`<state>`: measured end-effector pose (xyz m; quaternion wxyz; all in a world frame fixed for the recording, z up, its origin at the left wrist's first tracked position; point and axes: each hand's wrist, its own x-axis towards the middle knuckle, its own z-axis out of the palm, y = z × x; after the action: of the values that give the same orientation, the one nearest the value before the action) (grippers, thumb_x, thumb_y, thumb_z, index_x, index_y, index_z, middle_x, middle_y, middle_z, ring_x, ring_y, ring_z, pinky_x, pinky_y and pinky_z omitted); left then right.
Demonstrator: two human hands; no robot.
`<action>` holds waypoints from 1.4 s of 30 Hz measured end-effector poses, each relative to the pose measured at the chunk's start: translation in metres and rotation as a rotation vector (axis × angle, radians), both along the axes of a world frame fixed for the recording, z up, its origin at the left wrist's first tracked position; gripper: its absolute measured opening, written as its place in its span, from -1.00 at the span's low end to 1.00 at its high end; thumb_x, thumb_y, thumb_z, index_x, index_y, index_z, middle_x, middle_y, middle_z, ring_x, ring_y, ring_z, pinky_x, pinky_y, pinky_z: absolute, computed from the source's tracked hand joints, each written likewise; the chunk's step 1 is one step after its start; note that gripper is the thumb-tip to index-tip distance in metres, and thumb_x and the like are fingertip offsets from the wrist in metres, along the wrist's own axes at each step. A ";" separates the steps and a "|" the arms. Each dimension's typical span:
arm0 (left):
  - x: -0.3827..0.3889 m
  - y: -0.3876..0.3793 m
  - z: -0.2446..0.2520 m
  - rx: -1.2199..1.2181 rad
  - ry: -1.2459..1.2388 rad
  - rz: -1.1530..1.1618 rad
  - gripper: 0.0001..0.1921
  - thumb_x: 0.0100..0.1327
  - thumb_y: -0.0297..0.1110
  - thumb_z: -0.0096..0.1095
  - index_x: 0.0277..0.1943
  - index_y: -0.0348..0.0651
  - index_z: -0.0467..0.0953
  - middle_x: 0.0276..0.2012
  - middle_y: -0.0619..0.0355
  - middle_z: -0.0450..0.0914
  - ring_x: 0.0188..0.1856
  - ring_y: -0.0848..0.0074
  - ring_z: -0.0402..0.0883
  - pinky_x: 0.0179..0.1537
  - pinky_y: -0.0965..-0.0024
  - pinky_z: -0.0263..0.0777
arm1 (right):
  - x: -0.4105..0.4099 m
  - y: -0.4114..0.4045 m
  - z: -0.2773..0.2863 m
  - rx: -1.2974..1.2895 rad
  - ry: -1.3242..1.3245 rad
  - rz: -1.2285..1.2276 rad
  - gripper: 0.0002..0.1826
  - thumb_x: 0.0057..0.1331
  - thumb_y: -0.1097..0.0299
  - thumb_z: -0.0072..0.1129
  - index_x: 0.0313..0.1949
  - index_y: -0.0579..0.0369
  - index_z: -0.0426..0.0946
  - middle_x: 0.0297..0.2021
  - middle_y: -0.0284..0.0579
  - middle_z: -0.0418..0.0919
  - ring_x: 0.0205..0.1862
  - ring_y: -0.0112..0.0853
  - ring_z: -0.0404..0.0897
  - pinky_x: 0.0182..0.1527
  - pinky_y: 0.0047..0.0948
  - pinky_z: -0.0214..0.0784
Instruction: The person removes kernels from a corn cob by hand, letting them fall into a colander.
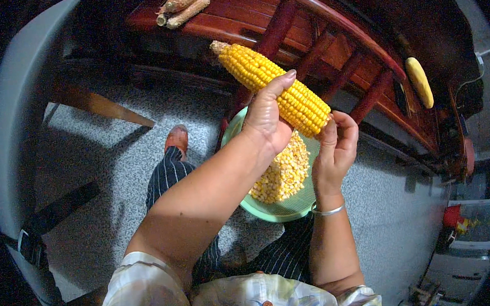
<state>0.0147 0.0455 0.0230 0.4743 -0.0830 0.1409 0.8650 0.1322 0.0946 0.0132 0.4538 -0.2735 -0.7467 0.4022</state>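
An ear of yellow corn (260, 68) lies slantwise in my left hand (270, 113), the thumb across its top and the palm beneath. The thumb and fingers of my right hand (338, 142) pinch the ear's lower right end; a metal bangle circles that wrist. The other end of the ear, with a rough brownish stub, points to the upper left. Below both hands is a green mesh basket (259, 211) with a heap of loose corn kernels (283, 176) in it; my hands and left forearm hide part of its rim.
Several bare corncobs (183, 6) lie on a reddish wooden bench (227, 20) ahead. A curved wooden rail with bars (337, 14) stands above the basket's far side. Another yellow ear-shaped piece (420, 82) is at the right. A wooden leg (101, 105) slants at the left.
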 end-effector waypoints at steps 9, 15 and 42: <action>-0.005 -0.004 0.001 0.014 -0.118 0.012 -0.68 0.06 -0.29 0.23 -0.13 -0.14 0.38 -0.16 0.11 0.48 -0.07 0.28 0.45 0.09 0.12 0.25 | -0.001 0.000 0.006 0.363 -0.026 0.021 -0.92 0.18 0.55 0.05 -0.31 0.20 0.39 -0.24 -0.03 0.42 -0.15 -0.25 0.41 -0.05 -0.37 0.27; -0.010 0.001 -0.002 -0.071 -0.046 0.054 -0.64 0.07 -0.22 0.25 -0.10 -0.13 0.37 -0.17 0.12 0.48 -0.06 0.29 0.45 0.10 0.12 0.25 | 0.004 -0.005 0.014 -0.028 0.208 0.072 -0.96 0.26 0.53 -0.03 -0.35 0.23 0.37 -0.30 -0.14 0.43 -0.27 -0.44 0.41 -0.17 -0.53 0.28; 0.003 0.006 -0.008 -0.053 -0.007 0.024 -0.57 -0.06 -0.29 0.44 -0.15 -0.12 0.37 -0.31 0.22 0.45 -0.24 0.46 0.47 -0.10 0.29 0.38 | -0.001 -0.004 -0.004 0.133 -0.106 -0.011 -0.76 0.34 0.34 -0.16 -0.16 0.28 0.33 -0.29 0.00 0.38 -0.23 -0.23 0.38 -0.12 -0.35 0.24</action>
<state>0.0174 0.0511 0.0154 0.4619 -0.1001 0.1613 0.8664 0.1314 0.0905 0.0096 0.4328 -0.2678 -0.7932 0.3343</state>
